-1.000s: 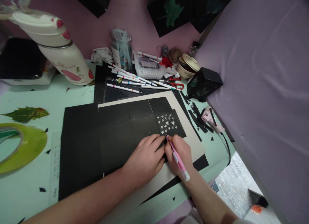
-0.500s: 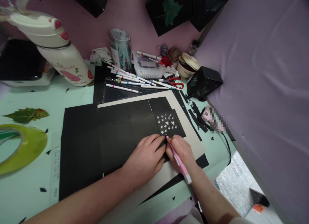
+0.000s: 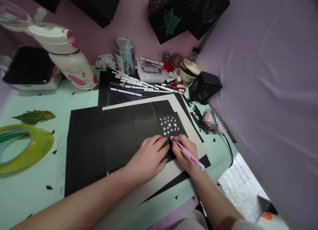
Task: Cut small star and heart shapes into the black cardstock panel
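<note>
A large sheet of folded black paper (image 3: 119, 134) lies over a pale grey board (image 3: 196, 137). Near its right end, small star and heart cut-outs (image 3: 170, 125) show white. My left hand (image 3: 149, 160) rests on the paper just below them, palm down with fingers spread. Beside it, my right hand (image 3: 185, 152) is closed around a slim pink pen-style craft knife (image 3: 190, 154). The knife's front end points at the paper right by my left fingertips, below the cut-outs; its very tip is too small to make out. Its white rear end slants toward me and to the right.
White markers (image 3: 139, 86), red-handled scissors (image 3: 181, 89) and a jar (image 3: 126, 54) lie behind the paper. A bottle (image 3: 74, 68), green tape roll (image 3: 39, 147) and leaf (image 3: 34, 116) are at left. A black box (image 3: 205, 86) and black scraps (image 3: 198, 115) are at right.
The knife's rear end has swung to the right and away from me, while its front end stays by my left fingertips. The whole view has shifted slightly. My left hand stays on the paper.
</note>
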`<state>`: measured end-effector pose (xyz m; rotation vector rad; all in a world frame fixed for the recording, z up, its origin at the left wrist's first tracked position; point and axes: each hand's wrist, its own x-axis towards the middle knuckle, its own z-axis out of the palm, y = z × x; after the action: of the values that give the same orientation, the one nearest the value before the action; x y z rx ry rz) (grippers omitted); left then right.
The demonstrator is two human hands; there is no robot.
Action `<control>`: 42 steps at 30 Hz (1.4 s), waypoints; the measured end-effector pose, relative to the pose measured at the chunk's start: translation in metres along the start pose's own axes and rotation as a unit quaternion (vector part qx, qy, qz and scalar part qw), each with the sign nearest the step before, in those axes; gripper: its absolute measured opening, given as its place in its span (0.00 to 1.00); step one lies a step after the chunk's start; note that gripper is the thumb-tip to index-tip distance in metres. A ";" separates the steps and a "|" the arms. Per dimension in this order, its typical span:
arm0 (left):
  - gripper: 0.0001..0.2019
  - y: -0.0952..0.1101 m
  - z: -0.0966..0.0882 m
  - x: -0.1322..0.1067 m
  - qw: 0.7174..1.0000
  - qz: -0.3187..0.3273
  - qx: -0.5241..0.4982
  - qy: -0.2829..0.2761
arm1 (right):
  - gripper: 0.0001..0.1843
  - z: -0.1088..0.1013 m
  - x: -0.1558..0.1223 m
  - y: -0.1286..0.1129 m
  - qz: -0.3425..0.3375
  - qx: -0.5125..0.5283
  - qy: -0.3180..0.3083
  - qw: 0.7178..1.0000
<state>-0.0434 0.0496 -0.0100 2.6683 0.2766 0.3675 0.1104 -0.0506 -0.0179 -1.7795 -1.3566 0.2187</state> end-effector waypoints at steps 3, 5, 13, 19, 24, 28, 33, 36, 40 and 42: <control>0.16 0.001 0.000 0.000 1.000 0.001 -0.002 0.002 | 0.04 -0.001 0.001 -0.002 0.016 0.011 0.003 1.000; 0.16 0.001 -0.001 0.000 1.000 0.001 -0.003 0.005 | 0.04 -0.002 0.003 -0.003 0.029 0.021 0.006 0.999; 0.15 0.002 -0.001 -0.002 1.000 0.004 0.003 0.026 | 0.04 -0.003 0.006 -0.003 0.108 0.035 0.053 0.992; 0.15 0.003 -0.002 -0.002 1.000 0.005 0.009 0.018 | 0.04 -0.003 0.007 -0.004 0.103 0.046 0.030 0.993; 0.16 0.003 -0.003 -0.002 1.000 0.006 0.013 0.010 | 0.04 -0.005 0.007 -0.004 0.110 0.068 0.020 0.991; 0.16 0.003 -0.003 -0.001 1.000 0.005 0.016 0.009 | 0.04 -0.004 0.007 -0.004 0.094 0.073 0.002 0.993; 0.16 0.003 -0.003 -0.001 1.000 0.008 0.014 0.015 | 0.04 -0.005 0.006 -0.005 0.066 0.071 -0.030 0.995; 0.16 0.003 -0.003 -0.001 1.000 0.008 0.011 0.016 | 0.04 -0.006 0.007 -0.006 0.074 0.071 -0.019 0.995; 0.15 0.003 -0.003 -0.002 1.000 0.007 0.014 0.014 | 0.04 -0.005 0.009 -0.004 0.111 0.073 0.035 0.991; 0.15 0.003 -0.002 -0.002 1.000 0.006 0.019 0.014 | 0.08 -0.002 0.009 -0.002 0.118 0.093 0.036 0.988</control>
<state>-0.0456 0.0470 -0.0071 2.7058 0.2781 0.4081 0.1140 -0.0441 -0.0118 -1.7706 -1.0377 0.3918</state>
